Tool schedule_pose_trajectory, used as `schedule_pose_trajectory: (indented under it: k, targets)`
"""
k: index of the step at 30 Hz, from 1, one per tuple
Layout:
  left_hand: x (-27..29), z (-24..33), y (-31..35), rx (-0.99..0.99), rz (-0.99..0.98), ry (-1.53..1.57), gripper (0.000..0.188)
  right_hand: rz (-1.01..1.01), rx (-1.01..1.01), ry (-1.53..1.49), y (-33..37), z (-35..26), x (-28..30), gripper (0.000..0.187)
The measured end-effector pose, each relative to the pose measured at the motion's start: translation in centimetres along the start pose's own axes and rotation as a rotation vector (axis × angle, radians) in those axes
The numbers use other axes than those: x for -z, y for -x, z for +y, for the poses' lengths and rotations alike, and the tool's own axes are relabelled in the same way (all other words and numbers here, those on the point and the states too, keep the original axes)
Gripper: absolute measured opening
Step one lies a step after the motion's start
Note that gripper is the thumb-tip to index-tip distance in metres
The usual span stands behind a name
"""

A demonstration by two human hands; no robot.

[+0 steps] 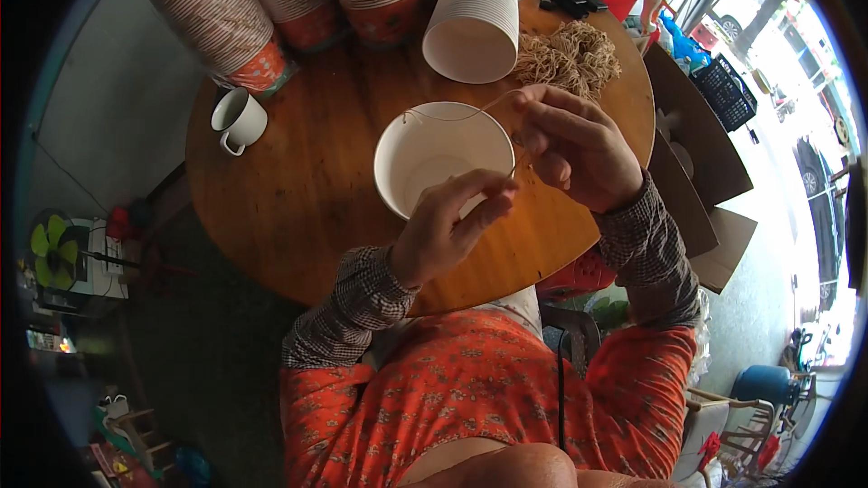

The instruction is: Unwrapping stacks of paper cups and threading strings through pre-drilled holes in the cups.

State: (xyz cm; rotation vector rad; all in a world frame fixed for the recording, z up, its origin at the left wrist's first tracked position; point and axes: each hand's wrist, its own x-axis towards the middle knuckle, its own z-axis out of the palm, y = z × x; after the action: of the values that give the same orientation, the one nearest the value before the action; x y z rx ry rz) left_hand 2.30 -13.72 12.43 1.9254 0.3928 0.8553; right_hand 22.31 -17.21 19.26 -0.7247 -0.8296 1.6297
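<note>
A thin tan string [493, 103] runs between my two hands. My left hand [443, 228] pinches it between thumb and forefinger, over the near right rim of a white paper bucket [395, 163]. Higher and to the right, the fingertips of my right hand [583, 146] are closed on the same string. From there a loose length curves left across the bucket's far rim. The bucket stands upright, mouth up, on the round wooden table [280, 199]. Beyond my right hand lies a tangled heap of similar tan strings [574, 59].
A stack of white buckets [475, 32] lies tilted at the back. Wrapped stacks of patterned buckets [217, 14] line the far left edge, with a white enamel mug [240, 117] nearby. Cardboard boxes [701, 154] stand right of the table; a green-bladed fan [54, 251] is far left.
</note>
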Motion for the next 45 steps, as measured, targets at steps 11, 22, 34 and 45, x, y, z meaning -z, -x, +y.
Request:
schedule_pose_trajectory:
  k: [11, 22, 34, 45]
  targets:
    - [0.4, 0.9, 3.7, -0.071, 0.177, -0.297, 0.007, 0.53, 0.476, 0.721, 4.1, 7.8, 3.7, 0.021]
    - [0.2, 0.6, 3.3, 0.107, 0.138, -0.072, 0.016, 0.254, 0.282, 0.394, 5.3, 12.6, 1.0, 0.015]
    - [-0.8, 0.6, 2.3, -0.26, 0.138, -0.63, 0.019, 0.261, 0.366, 0.623, 5.9, 13.0, 0.6, 0.01]
    - [-1.5, 1.5, 4.7, -0.164, 0.066, -0.642, 0.013, 0.238, 0.447, 0.65, 6.5, 14.5, 1.1, 0.013]
